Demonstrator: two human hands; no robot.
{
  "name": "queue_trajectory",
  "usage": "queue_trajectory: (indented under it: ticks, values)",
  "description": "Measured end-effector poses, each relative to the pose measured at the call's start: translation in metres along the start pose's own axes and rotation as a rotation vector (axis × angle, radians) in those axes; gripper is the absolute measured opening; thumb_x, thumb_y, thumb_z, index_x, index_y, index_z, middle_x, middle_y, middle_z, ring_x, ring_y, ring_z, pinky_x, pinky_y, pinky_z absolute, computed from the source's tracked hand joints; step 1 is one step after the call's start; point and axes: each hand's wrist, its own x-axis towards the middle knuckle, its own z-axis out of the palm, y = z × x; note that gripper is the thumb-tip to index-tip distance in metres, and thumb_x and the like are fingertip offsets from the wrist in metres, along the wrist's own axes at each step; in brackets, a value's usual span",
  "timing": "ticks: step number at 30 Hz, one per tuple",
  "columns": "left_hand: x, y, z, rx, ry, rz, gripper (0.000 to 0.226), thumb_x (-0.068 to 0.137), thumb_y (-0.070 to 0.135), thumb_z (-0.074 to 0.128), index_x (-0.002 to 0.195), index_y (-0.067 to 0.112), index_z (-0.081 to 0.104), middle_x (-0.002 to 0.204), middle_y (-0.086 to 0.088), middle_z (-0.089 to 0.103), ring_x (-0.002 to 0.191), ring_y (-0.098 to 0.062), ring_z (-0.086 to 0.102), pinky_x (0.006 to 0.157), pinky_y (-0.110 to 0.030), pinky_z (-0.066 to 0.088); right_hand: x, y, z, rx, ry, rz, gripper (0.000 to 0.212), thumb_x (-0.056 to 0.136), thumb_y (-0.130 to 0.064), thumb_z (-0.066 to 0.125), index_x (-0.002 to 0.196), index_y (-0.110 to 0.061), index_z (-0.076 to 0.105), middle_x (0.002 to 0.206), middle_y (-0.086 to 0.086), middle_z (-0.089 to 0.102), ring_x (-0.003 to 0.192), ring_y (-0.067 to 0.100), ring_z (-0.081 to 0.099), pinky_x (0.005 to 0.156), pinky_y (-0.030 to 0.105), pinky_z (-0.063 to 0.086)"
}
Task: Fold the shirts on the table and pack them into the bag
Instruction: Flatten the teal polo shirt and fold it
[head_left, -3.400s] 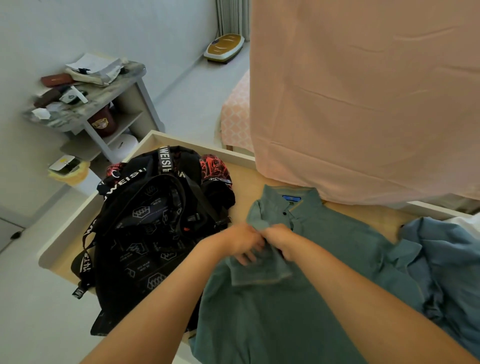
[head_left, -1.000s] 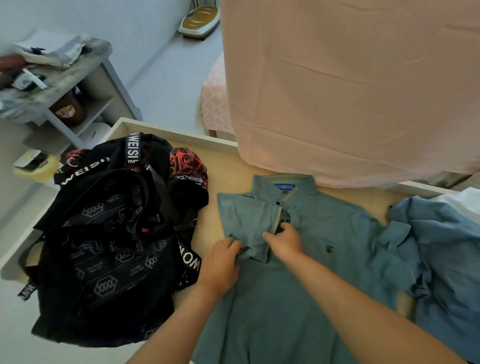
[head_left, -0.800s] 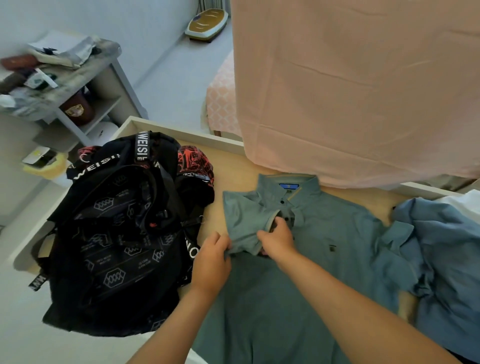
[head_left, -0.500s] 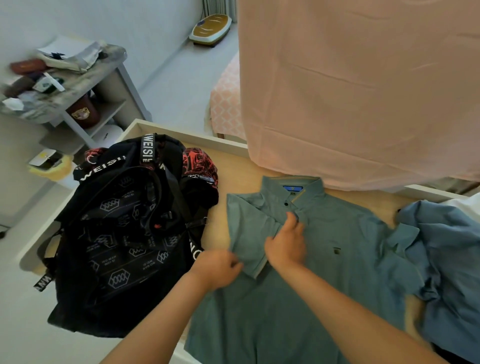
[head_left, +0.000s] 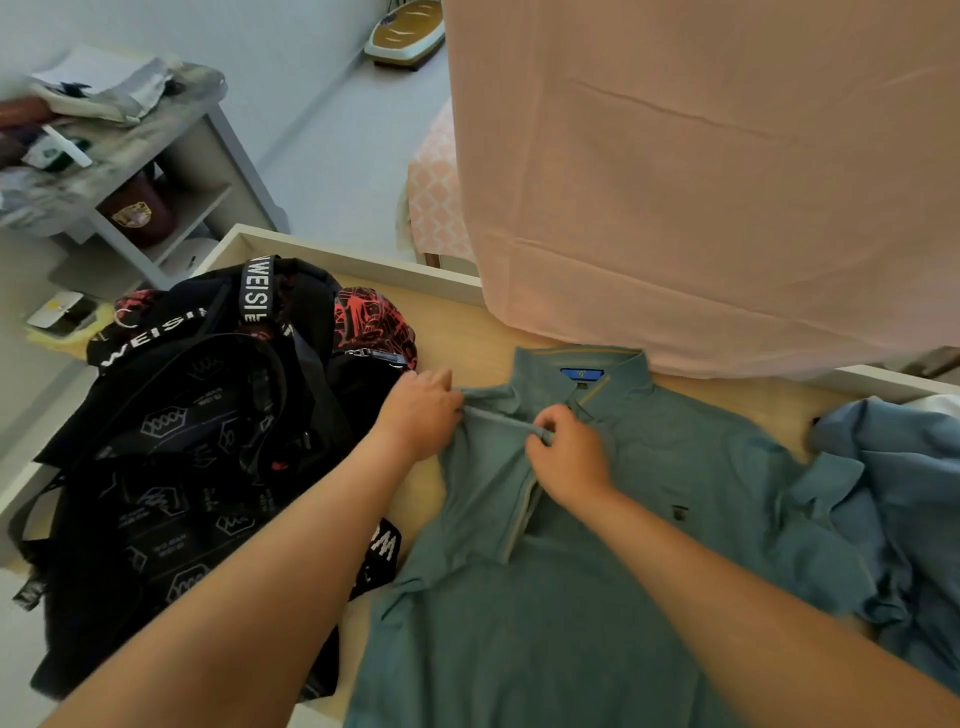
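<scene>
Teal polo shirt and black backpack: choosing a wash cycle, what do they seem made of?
The teal polo shirt: probably a soft, matte cotton-type knit; it wrinkles and drapes limply at the folded sleeve. The black backpack: likely woven synthetic, perhaps polyester; it slumps and has printed webbing straps.

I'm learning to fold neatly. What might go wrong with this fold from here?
The left hand and right hand pinch only the top of the folded sleeve; its lower part could slip open. The blue shirt lies bunched against the teal shirt's other sleeve and may get dragged into the next fold.
</scene>
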Motion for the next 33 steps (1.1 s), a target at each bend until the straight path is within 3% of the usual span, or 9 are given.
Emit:
queue_trajectory:
  ticks: [5, 9, 11, 14, 16, 19, 24, 30, 33]
  values:
    - [-0.017, -0.005, -0.009, 0.085, 0.138, -0.2, 0.023, 0.079, 0.011, 0.055, 0.1, 0.016, 0.06, 0.116, -0.008, 0.053, 0.096, -0.027, 0.051, 0.079, -0.037, 0.042, 0.018, -0.017, 0.012, -0.068, 0.118, -0.088, 0.054, 0.091, -0.021, 0.069, 0.138, -0.017, 0.044, 0.114, 0.008, 0.058, 0.106, 0.028, 0.058, 0.087, 0.041, 0.049]
    - [-0.048, 0.031, 0.001, -0.213, 0.309, -0.101, 0.033, 0.079, 0.01, 0.056, 0.111, 0.013, 0.06, 0.125, -0.011, 0.055, 0.105, -0.031, 0.055, 0.083, -0.04, 0.042, 0.0, -0.014, 0.027, -0.543, 0.203, -0.366, 0.058, 0.074, -0.013, 0.072, 0.13, -0.017, 0.055, 0.133, 0.013, 0.051, 0.116, 0.035, 0.052, 0.094, 0.044, 0.044]
    - [-0.071, 0.05, 0.022, -0.199, 0.241, 0.046, 0.038, 0.085, 0.024, 0.051, 0.119, 0.012, 0.061, 0.129, -0.009, 0.057, 0.114, -0.03, 0.057, 0.091, -0.04, 0.039, -0.019, -0.007, 0.035, -0.517, 0.014, -0.487, 0.051, 0.081, -0.016, 0.066, 0.131, -0.018, 0.054, 0.137, 0.009, 0.049, 0.123, 0.032, 0.05, 0.1, 0.042, 0.042]
    - [-0.1, 0.057, 0.038, -0.062, -0.037, -0.038, 0.066, 0.09, 0.038, 0.019, 0.147, 0.012, 0.042, 0.153, -0.013, 0.039, 0.14, -0.03, 0.037, 0.114, -0.048, 0.018, -0.042, 0.009, 0.042, -0.525, -0.337, -0.424, 0.071, 0.098, -0.038, 0.051, 0.157, -0.017, 0.018, 0.164, 0.003, 0.014, 0.151, 0.022, 0.013, 0.122, 0.04, 0.018]
    - [-0.108, 0.057, 0.034, 0.016, -0.222, -0.147, 0.072, 0.091, 0.039, 0.005, 0.155, 0.006, 0.015, 0.162, -0.018, 0.013, 0.149, -0.034, 0.011, 0.119, -0.055, 0.0, -0.05, 0.016, 0.04, -0.508, -0.34, -0.468, 0.073, 0.1, -0.04, 0.046, 0.159, -0.019, 0.009, 0.167, 0.0, -0.001, 0.153, 0.015, -0.004, 0.125, 0.039, 0.006]
    - [-0.1, 0.069, 0.01, 0.085, -0.261, -0.226, 0.068, 0.098, 0.039, 0.019, 0.154, 0.002, 0.007, 0.161, -0.022, 0.004, 0.149, -0.038, 0.0, 0.118, -0.057, -0.009, -0.058, 0.025, 0.026, -0.449, -0.098, -0.543, 0.054, 0.095, -0.032, 0.051, 0.147, -0.022, 0.039, 0.163, 0.003, 0.02, 0.152, 0.02, 0.013, 0.124, 0.039, 0.009]
    - [-0.066, 0.123, -0.021, -0.28, -0.017, -0.041, 0.057, 0.09, 0.028, 0.041, 0.146, 0.016, 0.039, 0.151, -0.008, 0.04, 0.14, -0.029, 0.034, 0.116, -0.044, 0.021, -0.06, 0.062, -0.03, -0.446, 0.186, -0.266, 0.04, 0.081, -0.02, 0.069, 0.12, -0.022, 0.063, 0.135, 0.009, 0.055, 0.118, 0.03, 0.056, 0.097, 0.044, 0.045]
    - [-0.004, 0.22, -0.053, -0.576, -0.006, 0.242, 0.052, 0.092, 0.016, 0.047, 0.144, 0.018, 0.041, 0.149, -0.003, 0.04, 0.136, -0.025, 0.035, 0.108, -0.039, 0.031, -0.062, 0.142, -0.137, -0.558, 0.456, 0.02, 0.036, 0.081, -0.007, 0.062, 0.115, -0.015, 0.066, 0.126, 0.011, 0.059, 0.108, 0.035, 0.056, 0.088, 0.047, 0.043]
    - [0.021, 0.263, -0.055, -0.608, -0.069, 0.335, 0.053, 0.09, 0.017, 0.04, 0.143, 0.016, 0.043, 0.147, -0.006, 0.042, 0.134, -0.027, 0.039, 0.108, -0.041, 0.036, -0.055, 0.18, -0.188, -0.574, 0.329, 0.195, 0.039, 0.089, -0.007, 0.052, 0.127, -0.014, 0.059, 0.126, 0.012, 0.058, 0.108, 0.037, 0.057, 0.087, 0.048, 0.046]
